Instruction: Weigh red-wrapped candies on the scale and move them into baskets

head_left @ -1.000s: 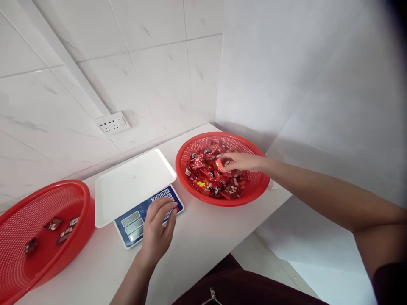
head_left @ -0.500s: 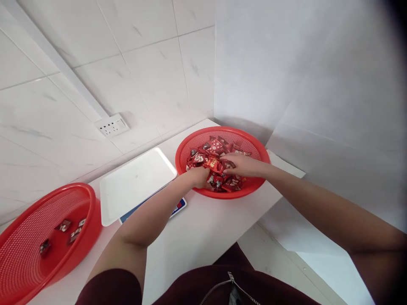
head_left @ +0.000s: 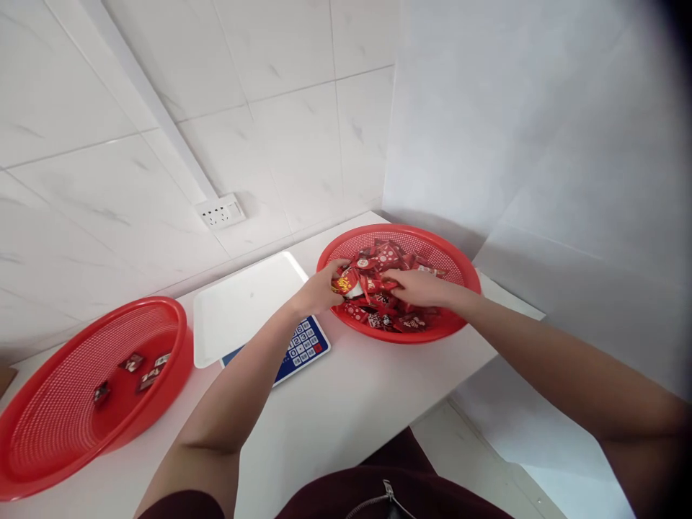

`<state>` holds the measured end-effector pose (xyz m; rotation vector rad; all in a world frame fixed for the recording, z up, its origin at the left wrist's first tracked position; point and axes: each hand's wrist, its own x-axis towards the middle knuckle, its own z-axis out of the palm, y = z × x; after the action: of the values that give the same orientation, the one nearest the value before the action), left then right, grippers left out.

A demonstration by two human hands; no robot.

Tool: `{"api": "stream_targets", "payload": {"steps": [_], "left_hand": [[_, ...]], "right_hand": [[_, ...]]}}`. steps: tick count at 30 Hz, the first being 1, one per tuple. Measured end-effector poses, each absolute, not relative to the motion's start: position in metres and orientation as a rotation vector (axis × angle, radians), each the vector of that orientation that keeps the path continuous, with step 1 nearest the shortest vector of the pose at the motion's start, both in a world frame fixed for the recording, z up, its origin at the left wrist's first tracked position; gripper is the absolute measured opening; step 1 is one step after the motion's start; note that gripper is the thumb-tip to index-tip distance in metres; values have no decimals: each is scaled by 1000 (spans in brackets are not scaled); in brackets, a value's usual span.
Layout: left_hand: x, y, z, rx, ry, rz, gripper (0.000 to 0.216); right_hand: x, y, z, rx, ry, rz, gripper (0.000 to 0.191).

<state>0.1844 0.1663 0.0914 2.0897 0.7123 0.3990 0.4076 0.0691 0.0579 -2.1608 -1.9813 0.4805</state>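
At the right end of the table stands a red perforated basket with a heap of small red wrapped packets in it. My left hand is at the basket's left rim, fingers closed on a red-and-yellow packet. From the right, my right hand reaches in over the heap. Its thumb and fingers pinch the end of a red packet near the middle. Packets partly hide the fingertips of both hands.
A scale with a white tray and blue keypad lies left of the basket, partly behind my left forearm. Farther left, another red basket holds several dark packets. A socket is on the tiled wall.
My left hand has risen from within the heap to the left rim, now with a red-and-yellow packet. The right hand stays over the heap. The view has shifted left.
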Motion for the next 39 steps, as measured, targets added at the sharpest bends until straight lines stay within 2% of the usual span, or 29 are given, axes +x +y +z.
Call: {"api": "stream_targets", "payload": {"steps": [2,7,11,13,19,26,32,34,37,39], "left_hand": [[170,162,96,1766,676,478,63],[149,143,96,1338,578,505,45],[136,130,97,1118,622,522,48],[128,126,100,1051,624,539,45],[105,122,101,1074,583,757,34],[66,129,87,1318,754,1120,36],[34,140,88,1306,878,1255,36],[26,146,88,1324,899,1298,34],[13,158,85,1443,1000,1317,35],[2,166,79,1635,1185,1255,44]], "right_hand": [[415,64,66,-2136,-1912,504,33],[417,58,78,-1942,-1324,675,33],[399,61,88,-1532,-915,1008,17],[384,63,96,-1362,-812,1166,15],[323,66,109,-1141,-855,1382,21],[257,77,89,-1136,-1018,1264,38],[218,109,80,-1112,-921,1313,31],[210,118,81,-1044,-883,1341,37],[205,122,86,-1073,-975,1422,64],[209,118,88,-1233,-1122,1391,80]]}}
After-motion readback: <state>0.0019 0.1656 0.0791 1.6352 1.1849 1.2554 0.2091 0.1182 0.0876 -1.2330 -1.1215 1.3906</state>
